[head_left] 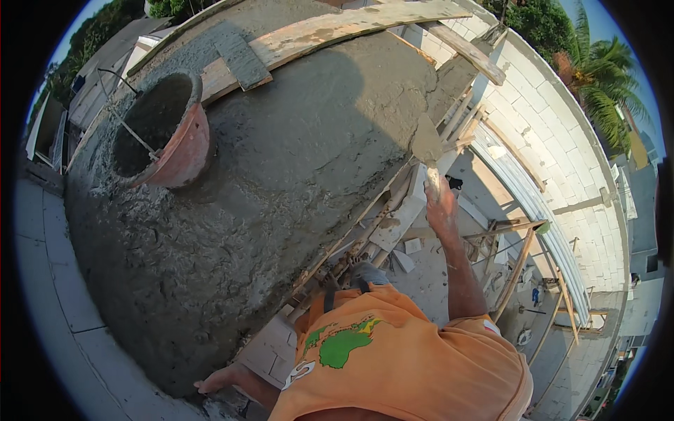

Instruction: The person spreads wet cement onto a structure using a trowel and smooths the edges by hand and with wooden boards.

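My right hand [441, 205] grips the pale handle of a trowel [427, 140], whose mortar-coated blade is over the slab's right edge. My left hand [221, 379] is low at the left, fingers extended at the near end of the wet grey concrete [274, 161], beside pale blocks; whether it presses on them I cannot tell. A pink rubber bucket [179, 158], coated with cement and with a rod handle, stands on the concrete at the upper left. Long boards [330, 28] lie across the far side, with a short cement-covered board [242, 62] at their left end.
A block ledge [77, 281] curves along the left. Right of the slab is a drop to a lower floor [421, 281] with timber props [519, 266], block offcuts and long pale sheets [526, 203]. A white block wall [562, 140] rises beyond, with trees and roofs outside.
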`<state>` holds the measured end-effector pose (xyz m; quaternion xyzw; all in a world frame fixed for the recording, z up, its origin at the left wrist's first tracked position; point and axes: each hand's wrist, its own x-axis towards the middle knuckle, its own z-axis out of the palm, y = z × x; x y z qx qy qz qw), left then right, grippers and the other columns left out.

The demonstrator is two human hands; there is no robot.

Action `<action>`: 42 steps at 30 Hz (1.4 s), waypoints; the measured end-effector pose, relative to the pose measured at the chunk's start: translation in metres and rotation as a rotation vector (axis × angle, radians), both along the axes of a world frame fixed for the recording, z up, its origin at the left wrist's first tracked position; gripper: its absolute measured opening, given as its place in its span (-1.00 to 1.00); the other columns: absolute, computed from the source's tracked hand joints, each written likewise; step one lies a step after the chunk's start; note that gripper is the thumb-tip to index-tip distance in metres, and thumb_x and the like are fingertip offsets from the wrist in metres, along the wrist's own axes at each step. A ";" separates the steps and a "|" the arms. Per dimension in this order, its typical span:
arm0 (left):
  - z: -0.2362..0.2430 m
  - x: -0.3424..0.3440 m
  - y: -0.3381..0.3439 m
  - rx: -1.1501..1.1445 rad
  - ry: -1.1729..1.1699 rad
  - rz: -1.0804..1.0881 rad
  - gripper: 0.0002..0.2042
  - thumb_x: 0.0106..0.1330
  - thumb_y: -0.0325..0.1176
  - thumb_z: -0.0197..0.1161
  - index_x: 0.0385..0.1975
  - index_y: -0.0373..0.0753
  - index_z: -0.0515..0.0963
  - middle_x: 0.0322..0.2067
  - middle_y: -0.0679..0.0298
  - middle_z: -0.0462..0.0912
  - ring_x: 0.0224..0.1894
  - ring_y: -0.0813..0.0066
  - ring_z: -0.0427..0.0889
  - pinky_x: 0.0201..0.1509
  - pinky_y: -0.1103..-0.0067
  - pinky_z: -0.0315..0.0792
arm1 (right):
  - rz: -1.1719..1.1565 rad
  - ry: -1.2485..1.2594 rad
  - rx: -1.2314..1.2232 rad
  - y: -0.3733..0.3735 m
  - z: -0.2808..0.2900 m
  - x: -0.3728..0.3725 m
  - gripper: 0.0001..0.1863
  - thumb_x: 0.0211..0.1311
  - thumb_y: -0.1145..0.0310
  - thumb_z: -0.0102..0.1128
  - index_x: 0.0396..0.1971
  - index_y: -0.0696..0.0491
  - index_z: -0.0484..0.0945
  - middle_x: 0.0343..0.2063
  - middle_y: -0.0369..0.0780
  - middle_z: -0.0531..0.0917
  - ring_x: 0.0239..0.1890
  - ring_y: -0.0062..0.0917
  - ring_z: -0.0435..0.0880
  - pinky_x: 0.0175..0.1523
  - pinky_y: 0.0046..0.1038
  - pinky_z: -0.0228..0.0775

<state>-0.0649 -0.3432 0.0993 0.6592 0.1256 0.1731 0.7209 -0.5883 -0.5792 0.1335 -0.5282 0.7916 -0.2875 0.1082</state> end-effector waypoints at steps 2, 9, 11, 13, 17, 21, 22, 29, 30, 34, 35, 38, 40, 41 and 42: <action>0.005 0.002 0.009 -0.028 0.010 0.000 -0.37 0.53 0.02 -0.37 0.42 -0.34 0.04 0.42 0.06 0.06 0.42 0.20 0.09 0.48 0.34 -0.03 | 0.051 -0.067 -0.055 0.005 -0.002 0.026 -0.43 0.35 0.12 0.11 0.21 0.19 0.35 -0.21 0.23 0.62 -0.12 0.14 0.61 -0.02 -0.04 0.42; -0.020 0.007 0.056 0.049 0.078 -0.026 -0.27 0.50 0.14 -0.36 0.40 -0.42 -0.04 0.43 -0.05 -0.03 0.47 0.25 -0.01 0.49 0.34 -0.05 | 0.238 0.067 -0.127 0.010 0.038 0.073 -0.47 0.39 0.25 0.09 0.25 0.21 0.31 0.00 0.16 0.58 0.01 0.04 0.60 0.05 -0.15 0.46; -0.056 0.038 0.134 0.329 -0.017 -0.104 -0.24 0.49 0.07 -0.18 0.42 -0.44 -0.14 0.45 -0.07 -0.11 0.50 0.27 -0.10 0.51 0.34 -0.14 | 0.276 0.159 -0.122 0.007 0.050 0.090 -0.46 0.40 0.25 0.09 0.26 0.21 0.29 0.03 0.14 0.57 0.03 0.03 0.59 0.06 -0.15 0.46; 0.030 0.003 0.072 0.400 -0.182 -0.138 -0.25 0.48 0.08 -0.18 0.43 -0.41 -0.11 0.45 -0.01 -0.09 0.50 0.24 -0.10 0.52 0.34 -0.18 | 0.256 0.279 -0.111 0.002 0.049 0.090 -0.45 0.40 0.24 0.08 0.28 0.21 0.28 0.05 0.13 0.56 0.05 0.03 0.59 0.07 -0.15 0.46; 0.158 -0.018 -0.035 -0.011 -0.284 -0.567 -0.13 0.43 0.05 0.01 0.45 -0.37 -0.32 0.45 -0.02 -0.09 0.52 0.20 -0.17 0.54 0.36 -0.29 | 0.359 0.096 -0.212 -0.012 0.054 0.095 -0.45 0.42 0.25 0.04 0.30 0.21 0.24 0.14 0.11 0.50 0.13 0.02 0.52 0.14 -0.16 0.42; 0.202 -0.037 -0.178 -0.190 -0.018 -1.001 0.23 0.11 0.06 0.44 0.42 -0.42 -0.45 0.43 -0.22 -0.34 0.51 0.07 -0.28 0.51 0.30 -0.29 | 0.414 -0.022 -0.280 -0.019 0.071 0.104 -0.40 0.45 0.17 0.00 0.31 0.27 0.21 0.22 0.13 0.40 0.26 -0.03 0.42 0.29 -0.20 0.27; 0.213 -0.039 -0.206 -0.135 -0.020 -0.997 0.26 0.07 0.07 0.46 0.41 -0.41 -0.47 0.42 -0.24 -0.35 0.51 0.03 -0.30 0.50 0.26 -0.26 | 0.426 -0.030 -0.288 -0.020 0.070 0.106 -0.40 0.45 0.17 0.00 0.31 0.27 0.21 0.22 0.13 0.40 0.26 -0.03 0.42 0.29 -0.20 0.27; 0.225 -0.067 -0.311 0.135 -0.025 -0.901 0.23 0.03 -0.20 0.47 0.39 -0.42 -0.50 0.38 -0.29 -0.34 0.49 -0.11 -0.36 0.54 0.18 -0.24 | 0.391 -0.137 -0.242 -0.009 0.054 0.085 -0.44 0.45 0.24 -0.01 0.29 0.29 0.23 0.20 0.16 0.42 0.26 -0.03 0.42 0.29 -0.20 0.26; 0.217 -0.061 -0.315 0.140 -0.032 -0.885 0.23 0.03 -0.20 0.47 0.39 -0.42 -0.50 0.38 -0.29 -0.34 0.49 -0.11 -0.36 0.54 0.18 -0.24 | 0.406 -0.148 -0.242 -0.009 0.049 0.081 -0.44 0.45 0.24 -0.01 0.29 0.29 0.23 0.20 0.16 0.42 0.26 -0.03 0.42 0.29 -0.20 0.26; 0.197 -0.034 -0.324 -0.081 -0.053 -0.648 0.07 -0.01 -0.41 0.38 0.38 -0.48 -0.32 0.31 -0.32 -0.02 0.39 -0.03 0.06 0.41 0.26 0.09 | 0.412 -0.185 -0.224 -0.016 0.038 0.069 -0.42 0.46 0.20 -0.02 0.28 0.31 0.23 0.19 0.17 0.43 0.24 -0.03 0.44 0.29 -0.21 0.24; 0.202 -0.027 -0.317 -0.186 -0.012 -0.630 0.00 -0.04 -0.48 0.35 0.36 -0.52 -0.21 0.27 -0.30 0.10 0.32 0.01 0.23 0.34 0.28 0.22 | 0.423 -0.223 -0.215 -0.018 0.040 0.069 -0.42 0.46 0.19 -0.03 0.28 0.32 0.24 0.19 0.17 0.43 0.24 -0.04 0.44 0.29 -0.22 0.23; 0.197 -0.009 -0.315 -0.250 0.126 -0.754 -0.13 -0.08 -0.54 0.34 0.24 -0.57 -0.04 0.14 -0.19 0.26 0.10 0.11 0.44 0.15 0.29 0.38 | 0.419 -0.250 -0.244 -0.028 0.046 0.068 -0.46 0.41 0.31 0.01 0.26 0.33 0.24 0.13 0.18 0.48 0.15 -0.04 0.51 0.21 -0.22 0.33; 0.201 -0.017 -0.325 -0.313 0.217 -0.621 -0.30 -0.13 -0.56 0.34 0.06 -0.57 0.16 -0.04 -0.07 0.36 -0.03 0.18 0.48 0.08 0.31 0.41 | 0.449 -0.242 -0.266 -0.037 0.048 0.067 -0.45 0.41 0.30 0.01 0.26 0.34 0.24 0.12 0.18 0.48 0.15 -0.03 0.51 0.21 -0.22 0.33; 0.192 -0.009 -0.328 -0.362 0.290 -0.706 -0.37 -0.14 -0.58 0.31 0.00 -0.57 0.22 -0.13 -0.03 0.39 -0.11 0.18 0.51 0.04 0.31 0.43 | 0.485 -0.238 -0.289 -0.042 0.050 0.067 -0.44 0.41 0.29 0.01 0.26 0.36 0.24 0.12 0.19 0.48 0.15 -0.02 0.51 0.20 -0.22 0.33; 0.188 -0.006 -0.332 -0.409 0.368 -0.799 -0.44 -0.15 -0.60 0.29 -0.06 -0.56 0.28 -0.22 0.02 0.42 -0.18 0.17 0.53 0.00 0.32 0.45 | 0.490 -0.238 -0.292 -0.046 0.055 0.069 -0.44 0.41 0.29 0.01 0.26 0.36 0.24 0.12 0.19 0.48 0.15 -0.02 0.51 0.20 -0.22 0.33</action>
